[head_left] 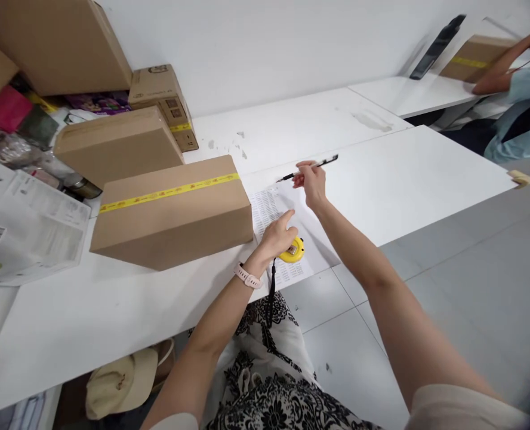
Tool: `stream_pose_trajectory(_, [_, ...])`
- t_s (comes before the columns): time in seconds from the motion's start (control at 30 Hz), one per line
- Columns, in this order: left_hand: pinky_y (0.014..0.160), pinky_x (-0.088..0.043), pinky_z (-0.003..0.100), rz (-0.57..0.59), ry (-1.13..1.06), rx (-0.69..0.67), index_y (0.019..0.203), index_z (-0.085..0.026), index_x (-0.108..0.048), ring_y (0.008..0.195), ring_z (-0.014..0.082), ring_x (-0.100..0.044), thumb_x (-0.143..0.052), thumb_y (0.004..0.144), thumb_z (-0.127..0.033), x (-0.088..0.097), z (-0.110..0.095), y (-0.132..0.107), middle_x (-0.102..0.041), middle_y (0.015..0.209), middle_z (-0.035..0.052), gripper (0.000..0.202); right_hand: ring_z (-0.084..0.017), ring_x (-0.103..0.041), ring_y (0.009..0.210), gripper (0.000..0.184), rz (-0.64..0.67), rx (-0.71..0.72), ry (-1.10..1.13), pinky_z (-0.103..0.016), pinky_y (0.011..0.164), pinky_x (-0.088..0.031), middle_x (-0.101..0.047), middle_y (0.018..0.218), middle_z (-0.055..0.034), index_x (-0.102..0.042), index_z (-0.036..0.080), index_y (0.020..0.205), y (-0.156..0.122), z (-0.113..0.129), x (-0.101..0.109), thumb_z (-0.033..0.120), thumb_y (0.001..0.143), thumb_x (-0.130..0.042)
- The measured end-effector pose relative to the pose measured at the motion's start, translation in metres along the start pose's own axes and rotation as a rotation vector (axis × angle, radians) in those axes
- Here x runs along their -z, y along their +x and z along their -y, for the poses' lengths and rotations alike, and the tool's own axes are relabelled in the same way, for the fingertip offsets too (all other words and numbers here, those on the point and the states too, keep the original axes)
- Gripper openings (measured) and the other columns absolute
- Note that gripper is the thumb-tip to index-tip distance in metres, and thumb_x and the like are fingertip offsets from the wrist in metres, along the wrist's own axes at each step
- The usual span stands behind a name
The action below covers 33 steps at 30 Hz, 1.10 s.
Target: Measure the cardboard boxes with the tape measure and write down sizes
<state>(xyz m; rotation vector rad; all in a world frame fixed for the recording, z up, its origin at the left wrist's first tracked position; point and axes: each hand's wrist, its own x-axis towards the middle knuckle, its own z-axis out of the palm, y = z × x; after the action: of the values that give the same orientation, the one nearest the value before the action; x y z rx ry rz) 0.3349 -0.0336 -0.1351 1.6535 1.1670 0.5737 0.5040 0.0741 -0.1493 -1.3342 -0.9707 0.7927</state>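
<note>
My right hand [310, 182] pinches a black-and-clear pen [330, 160], its tip just above the top edge of a printed sheet [265, 206]. On that sheet rests my left hand [279, 237], a pale pink watch band at its wrist. Its index finger points along the paper, while the other fingers are tucked around a yellow tape measure [293, 251]. The tape measure shows below the thumb, and its black strap [271, 292] hangs over the table edge. Left of this hand lies a cardboard box [175, 221] sealed with yellow tape.
More cardboard boxes [117, 140] and packaged goods crowd the left back of the white table [381, 191]. A cream cap [122, 382] is on a shelf beneath. At far right, another person's arm [500, 68] reaches by a taped box [473, 58] and a dark bottle-like object [437, 48].
</note>
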Motion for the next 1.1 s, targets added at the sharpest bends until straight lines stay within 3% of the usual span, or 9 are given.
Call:
stream_pose_trajectory(0.1, [0.112, -0.042, 0.038, 0.001, 0.172, 0.000, 0.149, -0.020, -0.050, 0.138, 0.0271, -0.052, -0.050, 0.085, -0.022, -0.001, 0.004, 0.020, -0.049, 0.155, 0.0095, 0.064, -0.016, -0.067, 0.069, 0.021, 0.158, -0.286, 0.369, -0.030, 0.069, -0.057, -0.070, 0.074, -0.0044, -0.061, 0.020, 0.088, -0.005, -0.013, -0.015, 0.040, 0.082, -0.065])
stream_pose_trajectory(0.23, [0.124, -0.021, 0.030, 0.020, 0.362, 0.016, 0.155, -0.008, -0.039, 0.152, 0.0207, -0.029, -0.044, 0.088, -0.022, 0.001, 0.010, 0.035, -0.031, 0.165, 0.0110, 0.069, -0.011, -0.065, 0.066, 0.035, 0.163, -0.228, 0.416, -0.023, 0.068, -0.055, -0.068, 0.073, 0.0007, -0.059, 0.021, 0.080, -0.009, -0.036, -0.021, 0.037, 0.066, -0.087])
stream_pose_trajectory(0.37, [0.123, -0.026, 0.035, 0.027, 0.471, 0.008, 0.155, -0.004, -0.039, 0.150, 0.0261, -0.034, -0.044, 0.088, -0.022, 0.000, 0.012, 0.039, -0.029, 0.165, 0.0137, 0.069, -0.007, -0.045, 0.046, 0.042, 0.096, -0.133, 0.318, -0.020, 0.048, -0.042, -0.053, 0.052, 0.0073, -0.053, 0.022, 0.070, -0.009, -0.046, -0.021, 0.048, 0.067, -0.086])
stream_pose_trajectory(0.5, [0.116, -0.039, 0.043, 0.058, 0.567, 0.022, 0.152, -0.004, -0.044, 0.140, 0.0347, -0.049, -0.043, 0.088, -0.021, -0.002, 0.007, 0.040, -0.028, 0.166, 0.0156, 0.066, -0.012, -0.062, 0.063, 0.042, 0.188, -0.132, 0.298, -0.026, 0.063, -0.053, -0.068, 0.069, -0.0014, -0.065, 0.021, 0.084, -0.010, -0.044, -0.023, 0.058, 0.073, -0.079])
stream_pose_trajectory(0.57, [0.113, -0.042, 0.045, 0.068, 0.594, 0.021, 0.149, -0.005, -0.048, 0.135, 0.0368, -0.053, -0.043, 0.088, -0.021, -0.001, 0.006, 0.041, -0.028, 0.166, 0.0153, 0.063, -0.014, -0.064, 0.069, 0.039, 0.218, -0.115, 0.263, -0.028, 0.068, -0.053, -0.069, 0.075, -0.0024, -0.066, 0.021, 0.085, -0.011, -0.044, -0.023, 0.052, 0.070, -0.083])
stream_pose_trajectory(0.73, [0.112, -0.042, 0.049, 0.057, 0.605, 0.018, 0.145, -0.009, -0.053, 0.136, 0.0371, -0.052, -0.042, 0.089, -0.020, -0.001, 0.008, 0.042, -0.031, 0.166, 0.0124, 0.059, -0.010, -0.047, 0.055, 0.024, 0.156, 0.003, -0.009, -0.026, 0.055, -0.041, -0.054, 0.060, 0.0045, -0.056, 0.022, 0.070, -0.014, -0.046, -0.020, 0.035, 0.079, -0.075])
stream_pose_trajectory(0.83, [0.109, -0.045, 0.053, 0.043, 0.619, 0.023, 0.145, -0.014, -0.054, 0.132, 0.0384, -0.056, -0.042, 0.089, -0.020, -0.001, 0.008, 0.042, -0.032, 0.166, 0.0101, 0.057, -0.011, -0.047, 0.056, 0.021, 0.170, 0.020, -0.058, -0.026, 0.055, -0.040, -0.054, 0.062, 0.0043, -0.055, 0.022, 0.074, -0.016, -0.047, -0.020, 0.031, 0.078, -0.074])
stream_pose_trajectory(0.97, [0.105, -0.046, 0.054, 0.044, 0.631, 0.024, 0.144, -0.014, -0.054, 0.127, 0.0395, -0.059, -0.042, 0.089, -0.020, -0.003, 0.008, 0.042, -0.031, 0.166, 0.0104, 0.056, -0.012, -0.049, 0.055, 0.026, 0.151, -0.029, -0.017, -0.027, 0.055, -0.042, -0.054, 0.062, 0.0041, -0.050, 0.024, 0.075, -0.017, -0.048, -0.023, 0.033, 0.076, -0.075])
stream_pose_trajectory(1.1, [0.104, -0.046, 0.054, 0.036, 0.635, 0.016, 0.143, -0.009, -0.053, 0.124, 0.0400, -0.061, -0.043, 0.090, -0.021, -0.003, 0.009, 0.042, -0.030, 0.166, 0.0149, 0.055, -0.011, -0.037, 0.056, 0.031, 0.082, 0.075, -0.170, -0.027, 0.054, -0.037, -0.039, 0.057, 0.0054, -0.041, 0.024, 0.065, -0.015, -0.052, -0.022, 0.024, 0.077, -0.070])
